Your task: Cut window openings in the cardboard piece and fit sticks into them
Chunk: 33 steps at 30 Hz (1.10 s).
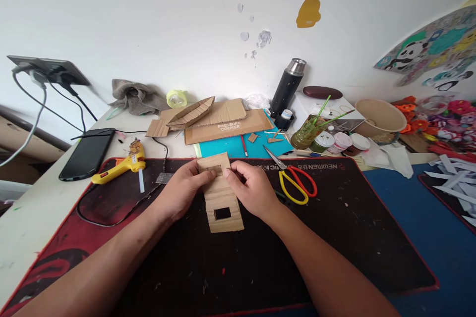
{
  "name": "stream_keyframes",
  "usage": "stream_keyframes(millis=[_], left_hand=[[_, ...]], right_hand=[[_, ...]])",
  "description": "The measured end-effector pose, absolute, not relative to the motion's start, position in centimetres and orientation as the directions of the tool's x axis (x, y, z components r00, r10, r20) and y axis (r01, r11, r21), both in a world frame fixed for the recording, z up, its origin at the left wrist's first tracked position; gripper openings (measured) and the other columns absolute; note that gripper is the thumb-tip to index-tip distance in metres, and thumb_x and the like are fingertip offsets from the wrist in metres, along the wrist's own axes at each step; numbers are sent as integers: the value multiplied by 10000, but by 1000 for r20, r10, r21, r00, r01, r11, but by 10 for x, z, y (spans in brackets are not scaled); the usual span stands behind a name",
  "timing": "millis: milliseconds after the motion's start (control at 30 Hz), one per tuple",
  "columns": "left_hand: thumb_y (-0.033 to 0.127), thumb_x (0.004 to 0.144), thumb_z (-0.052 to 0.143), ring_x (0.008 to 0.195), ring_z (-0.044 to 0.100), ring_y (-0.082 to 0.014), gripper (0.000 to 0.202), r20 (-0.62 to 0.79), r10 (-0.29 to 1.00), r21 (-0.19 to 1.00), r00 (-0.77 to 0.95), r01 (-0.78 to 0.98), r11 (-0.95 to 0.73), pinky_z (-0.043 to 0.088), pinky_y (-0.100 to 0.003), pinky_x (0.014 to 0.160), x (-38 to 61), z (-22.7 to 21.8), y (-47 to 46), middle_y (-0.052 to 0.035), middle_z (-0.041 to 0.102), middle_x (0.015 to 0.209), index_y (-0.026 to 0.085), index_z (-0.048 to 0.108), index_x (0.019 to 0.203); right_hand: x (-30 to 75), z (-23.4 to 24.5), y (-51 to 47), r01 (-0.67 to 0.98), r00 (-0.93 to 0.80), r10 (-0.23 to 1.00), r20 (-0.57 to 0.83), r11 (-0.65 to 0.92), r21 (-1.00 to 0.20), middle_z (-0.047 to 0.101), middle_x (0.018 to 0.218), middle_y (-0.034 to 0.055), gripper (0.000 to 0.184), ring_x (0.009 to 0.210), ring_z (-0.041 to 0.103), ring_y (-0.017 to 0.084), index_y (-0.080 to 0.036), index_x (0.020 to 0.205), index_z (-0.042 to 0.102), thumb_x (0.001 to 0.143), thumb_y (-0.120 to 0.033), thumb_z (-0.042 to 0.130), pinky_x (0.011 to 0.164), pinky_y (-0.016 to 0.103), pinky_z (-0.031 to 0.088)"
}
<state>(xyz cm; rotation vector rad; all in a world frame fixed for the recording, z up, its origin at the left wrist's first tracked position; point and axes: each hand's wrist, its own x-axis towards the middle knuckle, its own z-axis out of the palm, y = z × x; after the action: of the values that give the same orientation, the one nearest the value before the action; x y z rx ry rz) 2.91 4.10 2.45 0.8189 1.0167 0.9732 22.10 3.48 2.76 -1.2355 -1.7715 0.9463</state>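
White wall (167, 20) with stickers (308, 12) behind a pale tabletop (44, 208)

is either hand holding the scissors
No, the left hand and right hand both hold the cardboard, while the scissors lie beside the right hand.

Two bare arms reach forward from the near edge — the left forearm (115, 257) slanting in from one side, the right forearm (308, 257) from the other. The left hand (184, 185) and right hand (255, 188) nearly meet in a pinching grip, the left thumb (206, 177) and right thumb (234, 180) pointing inward — close, not touching. The left fingertips are hidden from me.
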Motion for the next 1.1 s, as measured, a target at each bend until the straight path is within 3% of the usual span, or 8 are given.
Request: stream_keyframes(millis=[200, 433, 667, 867, 1100], left_hand=[[438, 713, 965, 1021, 792, -342, 511, -313, 914, 876, 259, -293, 383, 617, -451, 942, 30, 30, 40, -133, 842, 1130, 166, 795, 1111], [417, 659, 979, 942, 782, -288, 508, -331, 928, 900, 172, -239, 366, 610, -366, 831, 30, 26, 41, -85, 840, 1037, 180, 771, 1058], [413, 670, 922, 846, 749, -251, 450, -325, 940, 932, 103, -131, 337, 580, -346, 772, 31, 28, 40, -48, 818, 986, 197, 707, 1002], [422, 758, 867, 914, 750, -283, 391, -239, 968, 971, 83, 19, 238, 567, -359, 792, 28, 26, 40, -67, 815, 1026, 201, 706, 1037], [447, 748, 919, 939, 755, -282, 438, -244, 953, 950, 180, -153, 272, 589, -364, 828, 25, 26, 41, -63, 816, 1015, 209, 728, 1061]], right_hand=[[221, 28, 34, 415, -265, 951, 158, 261, -872, 537, 656, -39, 325, 596, 467, 132, -224, 767, 544, 1027, -419, 545, 583, 286, 315], [219, 24, 32, 455, -273, 950, 153, 268, -849, 537, 636, -39, 321, 582, 452, 130, -227, 741, 515, 1011, -393, 564, 589, 285, 307], [217, 20, 34, 487, -266, 952, 153, 270, -831, 527, 611, -38, 317, 569, 434, 133, -227, 727, 524, 1004, -374, 569, 593, 294, 292], [216, 20, 34, 510, -273, 954, 128, 256, -822, 526, 608, -28, 339, 577, 432, 144, -229, 707, 529, 1005, -386, 565, 592, 306, 286], [217, 24, 33, 365, -252, 966, 61, 153, -918, 591, 702, -13, 309, 641, 508, 154, -215, 797, 625, 1007, -436, 572, 592, 282, 362]])
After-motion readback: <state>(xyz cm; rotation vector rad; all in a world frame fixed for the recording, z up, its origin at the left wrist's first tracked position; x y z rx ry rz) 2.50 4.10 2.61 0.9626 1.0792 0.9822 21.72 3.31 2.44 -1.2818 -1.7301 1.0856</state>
